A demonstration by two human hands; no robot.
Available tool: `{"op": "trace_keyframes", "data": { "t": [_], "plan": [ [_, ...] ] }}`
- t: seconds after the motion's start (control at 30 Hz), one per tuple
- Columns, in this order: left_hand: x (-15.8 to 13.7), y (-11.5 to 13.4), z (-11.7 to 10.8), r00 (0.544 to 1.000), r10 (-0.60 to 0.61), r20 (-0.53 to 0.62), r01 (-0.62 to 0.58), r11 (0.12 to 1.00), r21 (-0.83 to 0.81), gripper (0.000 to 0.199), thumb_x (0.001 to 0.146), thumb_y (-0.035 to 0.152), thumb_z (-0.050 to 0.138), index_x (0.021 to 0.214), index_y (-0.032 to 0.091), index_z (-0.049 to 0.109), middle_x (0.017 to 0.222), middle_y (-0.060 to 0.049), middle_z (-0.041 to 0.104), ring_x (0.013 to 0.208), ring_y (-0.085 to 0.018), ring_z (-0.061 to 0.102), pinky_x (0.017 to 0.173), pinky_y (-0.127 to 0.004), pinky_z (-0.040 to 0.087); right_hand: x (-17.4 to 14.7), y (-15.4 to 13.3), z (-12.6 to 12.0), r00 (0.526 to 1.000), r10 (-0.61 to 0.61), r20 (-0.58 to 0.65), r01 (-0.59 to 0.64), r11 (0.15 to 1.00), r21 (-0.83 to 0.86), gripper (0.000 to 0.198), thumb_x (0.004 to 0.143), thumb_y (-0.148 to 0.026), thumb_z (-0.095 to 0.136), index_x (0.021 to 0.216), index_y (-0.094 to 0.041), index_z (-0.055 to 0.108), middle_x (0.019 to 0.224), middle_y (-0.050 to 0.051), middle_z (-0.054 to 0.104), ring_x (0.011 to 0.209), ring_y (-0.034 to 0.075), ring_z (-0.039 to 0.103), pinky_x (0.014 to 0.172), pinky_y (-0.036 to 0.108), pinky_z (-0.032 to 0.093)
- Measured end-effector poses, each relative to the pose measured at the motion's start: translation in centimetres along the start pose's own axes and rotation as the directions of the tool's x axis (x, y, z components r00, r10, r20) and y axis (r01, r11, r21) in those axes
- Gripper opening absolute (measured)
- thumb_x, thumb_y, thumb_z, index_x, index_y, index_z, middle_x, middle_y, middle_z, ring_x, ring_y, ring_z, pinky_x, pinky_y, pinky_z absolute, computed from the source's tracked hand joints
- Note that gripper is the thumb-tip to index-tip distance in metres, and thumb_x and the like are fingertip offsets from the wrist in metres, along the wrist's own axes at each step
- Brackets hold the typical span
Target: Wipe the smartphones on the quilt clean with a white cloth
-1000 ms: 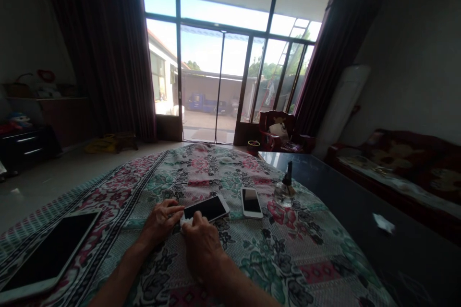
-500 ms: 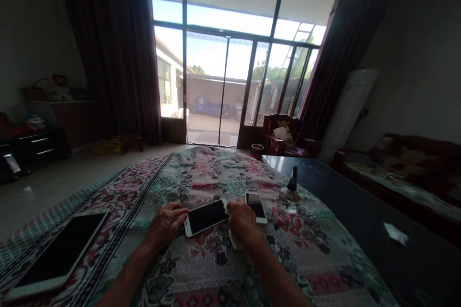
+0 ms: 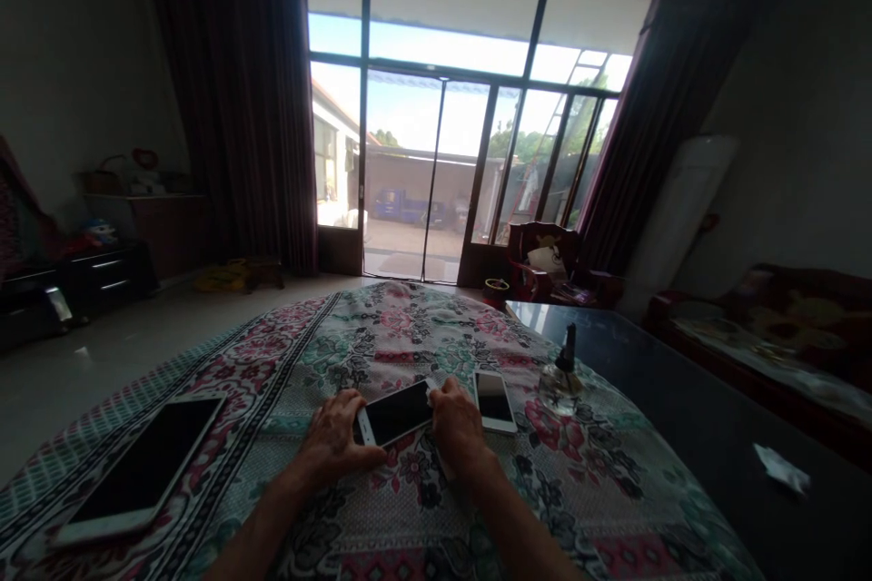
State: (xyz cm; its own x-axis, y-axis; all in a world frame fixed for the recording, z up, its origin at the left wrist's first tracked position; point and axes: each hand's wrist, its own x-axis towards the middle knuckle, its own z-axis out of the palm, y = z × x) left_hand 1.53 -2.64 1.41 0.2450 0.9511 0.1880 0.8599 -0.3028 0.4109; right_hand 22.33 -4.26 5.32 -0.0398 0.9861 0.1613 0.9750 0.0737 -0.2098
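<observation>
as fingers point(image 3: 349, 400) hold phone point(image 3: 400, 414), bottle point(image 3: 561, 388) stands

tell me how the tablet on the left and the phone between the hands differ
The tablet looks larger than the phone. The tablet lies untouched, while the phone has the left hand and right hand at its ends. Both have dark screens and whitish borders.
</observation>
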Motion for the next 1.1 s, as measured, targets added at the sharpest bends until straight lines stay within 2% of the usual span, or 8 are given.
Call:
{"op": "trace_keyframes", "data": {
  "t": [0.2, 0.33, 0.5, 0.63, 0.73, 0.83, 0.97, 1.1],
  "plan": [
    [-0.2, -0.4, 0.4, 1.000, 0.002, -0.027, -0.003, 0.999, -0.035, 0.065, 0.053, 0.052, 0.077, 0.107, 0.019, 0.059, 0.120, -0.012, 0.060, 0.112, -0.032, 0.054, 0.096, -0.040, 0.038, -1.3, -2.3, 0.7, 0.971, -0.234, 0.038, 0.231, 0.970, 0.072, 0.029, 0.081, -0.019, 0.053, 0.107, -0.018, 0.066, 0.115, 0.012, 0.058, 0.099, 0.026, 0.054, 0.083, 0.033, 0.041],
    [-0.3, -0.6, 0.7, 0.998, 0.016, -0.053, -0.018, 0.999, -0.043, 0.061, 0.056, 0.051, 0.076, 0.106, 0.020, 0.060, 0.120, -0.011, 0.060, 0.112, -0.031, 0.055, 0.097, -0.038, 0.038, -1.8, -3.0, 1.0, 0.932, -0.357, 0.068, 0.344, 0.927, 0.148, 0.040, 0.072, -0.028, 0.066, 0.112, -0.024, 0.065, 0.114, 0.007, 0.057, 0.098, 0.025, 0.052, 0.082, 0.031, 0.041],
    [-1.3, 0.0, 1.6, 0.994, -0.023, -0.109, 0.021, 1.000, -0.023, 0.058, 0.060, 0.051, 0.074, 0.106, 0.019, 0.061, 0.125, -0.014, 0.059, 0.118, -0.034, 0.053, 0.101, -0.042, 0.037, -1.2, -2.2, 1.2, 0.969, -0.248, -0.017, 0.247, 0.949, 0.194, 0.022, 0.085, -0.024, 0.054, 0.100, -0.025, 0.070, 0.108, 0.005, 0.059, 0.100, 0.022, 0.053, 0.082, 0.028, 0.039],
    [-2.5, -0.4, 3.6, 0.988, -0.045, -0.149, 0.045, 0.999, -0.004, 0.065, 0.061, 0.055, 0.074, 0.116, 0.021, 0.061, 0.133, -0.016, 0.056, 0.129, -0.040, 0.044, 0.105, -0.050, 0.034, 0.0, -0.2, 1.3, 0.990, -0.105, -0.096, 0.121, 0.974, 0.190, 0.030, 0.090, -0.014, 0.042, 0.098, -0.023, 0.070, 0.105, 0.007, 0.061, 0.100, 0.021, 0.055, 0.081, 0.027, 0.039],
    [-3.1, -1.0, 4.6, 0.987, -0.023, -0.157, 0.020, 1.000, -0.019, 0.064, 0.063, 0.055, 0.074, 0.118, 0.024, 0.061, 0.136, -0.016, 0.055, 0.133, -0.042, 0.040, 0.108, -0.056, 0.030, 0.7, 1.2, 1.5, 0.988, -0.081, -0.131, 0.102, 0.981, 0.166, 0.033, 0.090, -0.010, 0.040, 0.097, -0.023, 0.070, 0.104, 0.007, 0.062, 0.099, 0.020, 0.056, 0.083, 0.025, 0.039],
    [-3.4, -0.8, 3.7, 0.985, 0.039, -0.167, -0.051, 0.996, -0.067, 0.052, 0.067, 0.045, 0.074, 0.113, 0.023, 0.065, 0.132, -0.016, 0.058, 0.128, -0.039, 0.046, 0.108, -0.051, 0.033, 0.9, 1.7, 1.8, 0.983, -0.070, -0.168, 0.099, 0.980, 0.171, 0.038, 0.088, -0.005, 0.038, 0.103, -0.022, 0.069, 0.104, 0.006, 0.064, 0.100, 0.019, 0.057, 0.084, 0.023, 0.039],
    [-3.4, 0.5, 1.2, 0.987, 0.109, -0.117, -0.128, 0.977, -0.170, 0.018, 0.070, 0.030, 0.071, 0.088, 0.025, 0.071, 0.107, -0.007, 0.068, 0.107, -0.027, 0.058, 0.096, -0.036, 0.044, 0.8, 1.5, 1.8, 0.983, -0.084, -0.166, 0.113, 0.978, 0.176, 0.035, 0.087, -0.005, 0.041, 0.099, -0.021, 0.069, 0.102, 0.006, 0.065, 0.100, 0.018, 0.057, 0.085, 0.022, 0.038],
    [-3.3, 1.4, 0.3, 0.982, 0.148, -0.121, -0.172, 0.961, -0.216, 0.008, 0.071, 0.027, 0.070, 0.077, 0.023, 0.070, 0.098, -0.006, 0.068, 0.101, -0.025, 0.058, 0.092, -0.032, 0.045, 0.7, 1.2, 1.5, 0.983, -0.119, -0.138, 0.142, 0.976, 0.166, 0.027, 0.087, -0.010, 0.046, 0.093, -0.020, 0.070, 0.101, 0.005, 0.064, 0.098, 0.017, 0.057, 0.087, 0.023, 0.038]
  ]
}}
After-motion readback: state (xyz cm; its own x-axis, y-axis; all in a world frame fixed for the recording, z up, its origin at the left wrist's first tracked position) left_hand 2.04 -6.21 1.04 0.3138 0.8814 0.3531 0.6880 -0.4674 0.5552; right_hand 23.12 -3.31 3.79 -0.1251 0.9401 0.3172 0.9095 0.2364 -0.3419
